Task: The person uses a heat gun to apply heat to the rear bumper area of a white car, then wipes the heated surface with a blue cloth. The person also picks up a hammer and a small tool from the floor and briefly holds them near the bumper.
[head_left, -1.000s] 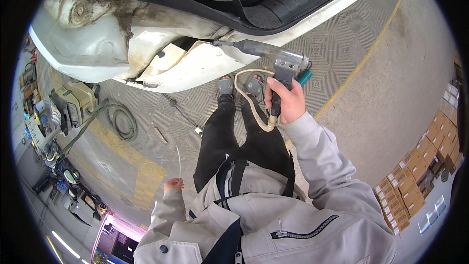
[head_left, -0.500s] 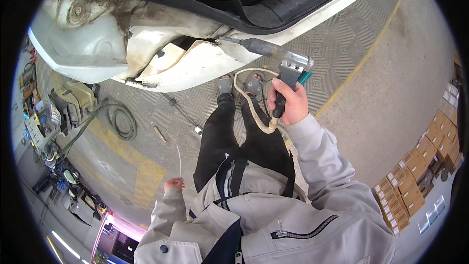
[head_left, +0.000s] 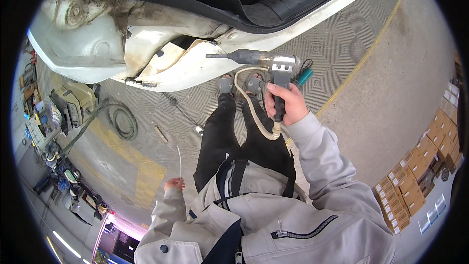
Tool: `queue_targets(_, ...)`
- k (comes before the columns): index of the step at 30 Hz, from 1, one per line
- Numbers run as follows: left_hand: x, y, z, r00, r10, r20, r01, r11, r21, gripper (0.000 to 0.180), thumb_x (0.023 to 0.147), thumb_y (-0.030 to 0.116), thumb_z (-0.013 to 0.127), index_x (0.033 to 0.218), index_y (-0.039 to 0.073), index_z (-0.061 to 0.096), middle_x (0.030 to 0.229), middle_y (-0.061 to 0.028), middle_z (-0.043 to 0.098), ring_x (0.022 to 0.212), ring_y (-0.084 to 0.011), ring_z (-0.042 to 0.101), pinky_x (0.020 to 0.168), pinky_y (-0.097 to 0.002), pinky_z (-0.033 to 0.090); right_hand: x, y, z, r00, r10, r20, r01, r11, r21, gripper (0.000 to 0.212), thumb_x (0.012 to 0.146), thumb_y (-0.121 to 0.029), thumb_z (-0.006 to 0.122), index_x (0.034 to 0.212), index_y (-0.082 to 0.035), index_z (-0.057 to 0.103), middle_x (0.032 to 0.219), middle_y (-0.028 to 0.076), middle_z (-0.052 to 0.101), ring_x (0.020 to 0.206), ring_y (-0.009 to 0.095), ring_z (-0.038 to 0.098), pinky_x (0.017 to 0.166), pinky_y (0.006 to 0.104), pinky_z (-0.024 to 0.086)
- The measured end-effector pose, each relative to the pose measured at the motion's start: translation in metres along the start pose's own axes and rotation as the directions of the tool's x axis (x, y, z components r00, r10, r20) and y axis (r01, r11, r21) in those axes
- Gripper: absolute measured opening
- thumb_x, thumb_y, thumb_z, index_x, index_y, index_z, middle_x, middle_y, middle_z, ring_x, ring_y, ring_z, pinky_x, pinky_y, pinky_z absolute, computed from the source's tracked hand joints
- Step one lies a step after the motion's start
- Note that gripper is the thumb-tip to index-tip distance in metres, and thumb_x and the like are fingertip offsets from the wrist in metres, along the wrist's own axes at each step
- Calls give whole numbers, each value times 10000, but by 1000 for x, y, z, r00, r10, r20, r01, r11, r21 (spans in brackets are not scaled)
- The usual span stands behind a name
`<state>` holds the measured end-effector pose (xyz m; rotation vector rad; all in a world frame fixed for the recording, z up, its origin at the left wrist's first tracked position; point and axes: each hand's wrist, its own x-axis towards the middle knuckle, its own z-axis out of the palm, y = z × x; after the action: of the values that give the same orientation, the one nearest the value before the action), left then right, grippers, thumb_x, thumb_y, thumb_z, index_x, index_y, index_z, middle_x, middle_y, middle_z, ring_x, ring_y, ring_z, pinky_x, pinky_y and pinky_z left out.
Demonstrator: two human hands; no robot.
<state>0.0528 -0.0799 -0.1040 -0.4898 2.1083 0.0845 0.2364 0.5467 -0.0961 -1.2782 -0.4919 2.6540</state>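
Observation:
My right hand (head_left: 292, 103) is wrapped round the black grip of a hot-air gun (head_left: 254, 57) with a metal barrel and a narrow nozzle. A cream hose (head_left: 256, 117) runs from the grip's lower end. The nozzle points left, in front of the torn, bent edge of a white car body panel (head_left: 188, 68); I cannot tell whether it touches. Low on the left, my left hand (head_left: 174, 184) pinches a thin white rod (head_left: 180, 161), which stands up from the fingers, well apart from the gun.
Behind the panel is the car's black-trimmed opening (head_left: 278, 12). A teal cylindrical tool (head_left: 304, 78) lies beyond my right hand. On the floor are a coiled hose (head_left: 122, 122), a cable (head_left: 183, 112) and a beige machine (head_left: 78, 100). Cardboard boxes (head_left: 400, 190) stand at right.
The hot-air gun has turned from tilted to nearly level. Its nozzle has come down and left, from the panel's upper edge. My left hand and the rod have stayed in place.

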Motion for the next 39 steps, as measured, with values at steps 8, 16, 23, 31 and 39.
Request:
queue_targets(8, -1, -2, 1, 999, 27, 21, -27, 1000, -9, 231, 935, 187, 816, 1049, -4, 755, 824, -127, 780, 644, -191, 739, 585, -318, 604, 39, -18, -42, 965, 232, 120, -245, 963, 111, 262, 1002, -337, 672, 974, -84, 609, 689, 8, 541, 525, 131, 483, 521, 318, 407)
queue_targets(16, -7, 5, -10, 1000, 15, 9, -15, 1000, 6, 219, 937, 178, 811, 1042, -6, 758, 827, -123, 780, 661, -185, 743, 600, -320, 613, 56, -13, -49, 948, 236, 214, -266, 955, 128, 264, 1008, -336, 662, 987, -79, 606, 698, -11, 533, 534, 109, 462, 532, 301, 396)
queue_targets(23, -5, 6, -10, 1000, 17, 13, -17, 1000, 4, 224, 938, 188, 810, 1025, -12, 757, 816, -122, 780, 659, -182, 747, 596, -317, 607, 58, -18, -48, 951, 256, 175, -276, 956, 100, 255, 1007, -334, 665, 985, -87, 603, 697, -22, 529, 532, 105, 464, 534, 297, 406)
queue_targets(31, 0, 2, -8, 1000, -2, 9, 2, 1000, 11, 213, 944, 192, 810, 1026, 1, 761, 821, -121, 779, 654, -181, 741, 586, -316, 603, 54, -24, -50, 947, 282, 153, -298, 949, 98, 249, 1009, -337, 662, 967, -98, 606, 695, -26, 524, 532, 101, 460, 530, 291, 406)
queue_targets(39, -6, 6, -9, 1000, 6, -13, -6, 999, 37, 214, 925, 187, 819, 1007, -3, 767, 813, -115, 785, 656, -178, 754, 595, -311, 606, 60, -24, -47, 950, 278, 142, -288, 956, 52, 251, 1012, -341, 654, 979, -98, 601, 693, -34, 515, 523, 90, 440, 519, 286, 389)
